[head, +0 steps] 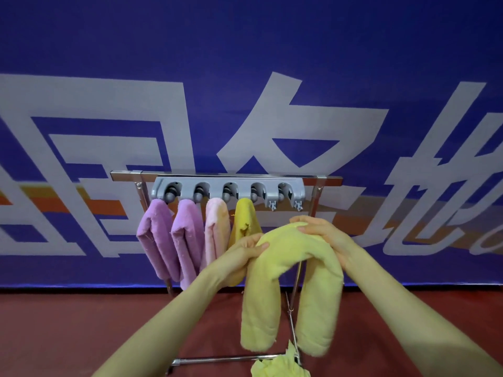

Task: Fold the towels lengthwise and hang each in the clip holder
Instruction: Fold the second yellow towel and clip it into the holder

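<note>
Both hands, left hand (251, 250) and right hand (324, 236), pinched the pale yellow towel (294, 281) at its bend, below the clip holder (227, 190). It drooped soft and light; gripping the fold seemed best.

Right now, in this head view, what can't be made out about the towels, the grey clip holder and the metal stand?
- Dark yellow towel: lower part hidden behind the left hand and the pale yellow folded towel.
- Grey clip holder: how the clips grip the hung towels is too small to tell.
- Crumpled pale yellow cloth: cut off by the bottom edge.
- Metal stand: right leg mostly hidden behind the held towel.
</note>
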The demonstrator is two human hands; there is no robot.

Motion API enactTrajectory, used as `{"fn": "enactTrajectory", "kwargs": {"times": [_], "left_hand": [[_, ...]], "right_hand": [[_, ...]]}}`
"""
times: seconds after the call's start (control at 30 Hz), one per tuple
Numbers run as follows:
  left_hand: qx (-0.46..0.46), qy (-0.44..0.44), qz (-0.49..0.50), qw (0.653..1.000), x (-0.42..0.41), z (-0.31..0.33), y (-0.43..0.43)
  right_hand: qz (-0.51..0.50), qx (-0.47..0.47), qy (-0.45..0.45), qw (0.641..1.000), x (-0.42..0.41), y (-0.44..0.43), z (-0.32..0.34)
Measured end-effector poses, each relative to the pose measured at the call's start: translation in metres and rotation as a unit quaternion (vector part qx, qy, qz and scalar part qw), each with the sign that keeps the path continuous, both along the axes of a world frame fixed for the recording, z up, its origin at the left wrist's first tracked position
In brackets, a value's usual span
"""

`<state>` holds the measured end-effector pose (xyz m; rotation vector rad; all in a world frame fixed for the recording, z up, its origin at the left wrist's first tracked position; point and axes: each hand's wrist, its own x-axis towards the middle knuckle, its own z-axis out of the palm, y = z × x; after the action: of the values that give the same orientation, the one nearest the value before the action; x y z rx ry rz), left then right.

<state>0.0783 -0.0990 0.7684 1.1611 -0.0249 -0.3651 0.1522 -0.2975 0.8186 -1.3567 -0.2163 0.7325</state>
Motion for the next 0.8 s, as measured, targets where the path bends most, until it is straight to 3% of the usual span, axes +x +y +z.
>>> {"fn": "enactTrajectory", "kwargs": {"times": [0.13,0.3,0.47,0.53,0.67,0.8], "left_hand": [[0.074,0.020,0.112,0.991,0.035,-0.011,-0.025],[0.136,0.038,0.253,0.957,0.077,-0.016,-0.042],[0.041,0.092,0.335,0.937,0.109,-0.008,-0.040],[0.077,0.086,0.347,0.931,0.120,-0.007,-0.036],[0.184,0.038,0.353,0.917,0.129,-0.017,-0.031],[0.244,-0.006,0.341,0.908,0.131,-0.032,-0.030]], "right_hand": [[-0.073,-0.062,-0.037,0.995,0.037,0.006,-0.003],[-0.120,-0.057,-0.032,0.991,0.070,0.025,-0.005],[-0.152,-0.051,0.005,0.987,0.092,0.044,-0.018],[-0.173,-0.048,0.013,0.984,0.097,0.051,-0.023],[-0.206,-0.164,-0.088,0.961,0.099,0.055,-0.039],[-0.168,-0.330,-0.277,0.886,0.092,0.052,-0.053]]}}
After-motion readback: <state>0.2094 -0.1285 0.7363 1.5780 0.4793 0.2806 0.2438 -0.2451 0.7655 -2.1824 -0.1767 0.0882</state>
